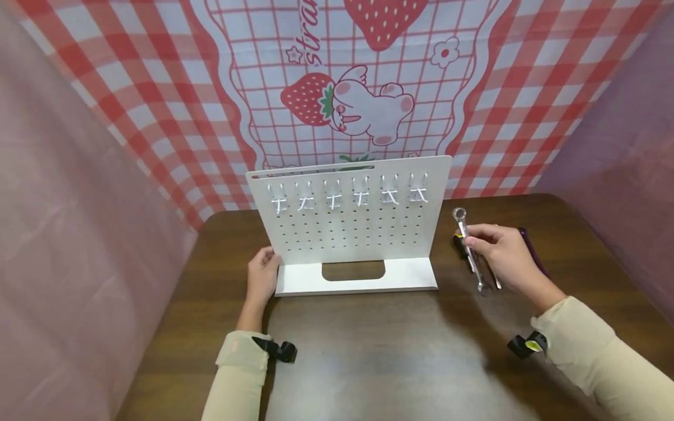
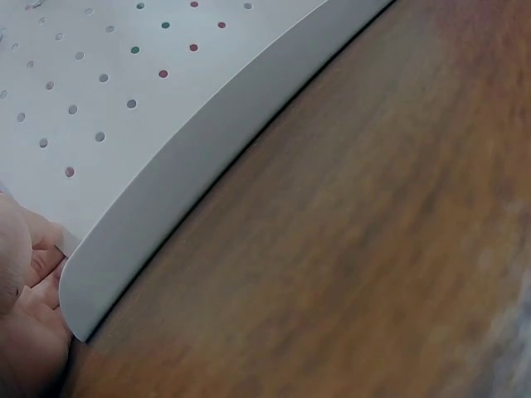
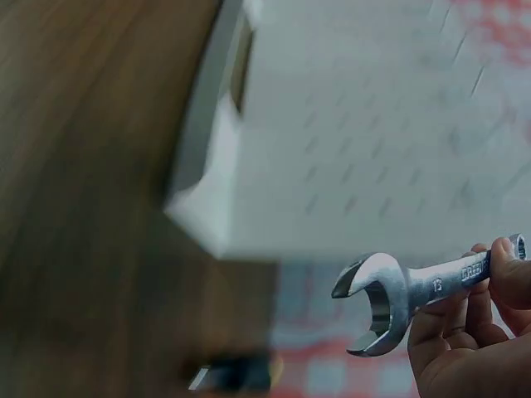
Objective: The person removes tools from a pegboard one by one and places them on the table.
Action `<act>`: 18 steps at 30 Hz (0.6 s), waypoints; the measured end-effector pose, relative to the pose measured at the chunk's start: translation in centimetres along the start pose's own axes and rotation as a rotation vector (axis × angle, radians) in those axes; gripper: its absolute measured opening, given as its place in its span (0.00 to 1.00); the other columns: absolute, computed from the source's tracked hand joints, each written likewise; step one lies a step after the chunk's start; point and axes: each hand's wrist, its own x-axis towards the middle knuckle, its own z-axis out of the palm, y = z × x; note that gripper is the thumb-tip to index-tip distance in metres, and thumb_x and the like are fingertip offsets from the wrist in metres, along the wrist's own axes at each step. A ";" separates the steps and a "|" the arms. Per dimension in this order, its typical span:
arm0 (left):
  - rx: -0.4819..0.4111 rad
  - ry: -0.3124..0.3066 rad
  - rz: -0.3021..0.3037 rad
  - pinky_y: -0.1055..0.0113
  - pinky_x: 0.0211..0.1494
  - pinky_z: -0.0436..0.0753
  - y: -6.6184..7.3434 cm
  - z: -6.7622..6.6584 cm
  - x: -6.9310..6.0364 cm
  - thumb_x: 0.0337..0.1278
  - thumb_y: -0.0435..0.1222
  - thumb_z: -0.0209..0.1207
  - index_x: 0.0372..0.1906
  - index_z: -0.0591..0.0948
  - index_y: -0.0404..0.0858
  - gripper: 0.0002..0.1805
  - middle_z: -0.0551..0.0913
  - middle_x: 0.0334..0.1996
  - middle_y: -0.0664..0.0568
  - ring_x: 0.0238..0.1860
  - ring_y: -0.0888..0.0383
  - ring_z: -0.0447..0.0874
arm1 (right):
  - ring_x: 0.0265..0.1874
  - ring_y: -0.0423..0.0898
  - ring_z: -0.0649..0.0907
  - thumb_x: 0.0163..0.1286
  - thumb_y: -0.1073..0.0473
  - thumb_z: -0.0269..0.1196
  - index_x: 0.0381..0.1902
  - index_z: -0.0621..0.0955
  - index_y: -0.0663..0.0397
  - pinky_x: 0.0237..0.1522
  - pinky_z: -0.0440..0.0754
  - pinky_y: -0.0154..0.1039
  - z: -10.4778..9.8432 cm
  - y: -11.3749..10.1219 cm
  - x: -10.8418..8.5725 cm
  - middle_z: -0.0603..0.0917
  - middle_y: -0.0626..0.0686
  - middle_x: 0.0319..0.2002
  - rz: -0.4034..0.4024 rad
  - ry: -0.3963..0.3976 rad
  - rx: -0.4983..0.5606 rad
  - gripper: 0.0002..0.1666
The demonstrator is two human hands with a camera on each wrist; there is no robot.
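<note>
A white pegboard stand (image 1: 350, 234) stands upright on the table, with several hooks (image 1: 360, 197) in a row along its top. At its lower left corner my left hand (image 1: 261, 273) grips the edge; in the left wrist view the fingers (image 2: 41, 261) curl at the base's end, partly hidden. To the right of the board, my right hand (image 1: 502, 257) pinches a silver combination wrench (image 1: 468, 248) by its shank, above the table. The wrench's open end (image 3: 386, 303) faces the camera in the right wrist view, marked 13.
Below the right hand lie a black and yellow tool (image 1: 460, 245), partly hidden, and a thin purple-edged item (image 1: 533, 251). The brown wooden table (image 1: 358, 351) meets a red and white checked cloth (image 1: 174, 88) behind the board. Pink cloth (image 1: 79, 234) hangs at the left.
</note>
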 end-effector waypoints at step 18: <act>0.043 0.063 0.002 0.63 0.43 0.76 -1.0 -1.5 -1.2 0.72 0.34 0.55 0.52 0.82 0.32 0.12 0.84 0.44 0.39 0.41 0.52 0.77 | 0.36 0.46 0.73 0.75 0.47 0.59 0.61 0.75 0.76 0.26 0.72 0.37 -9.0 14.5 5.9 0.83 0.58 0.44 0.321 0.029 -0.221 0.34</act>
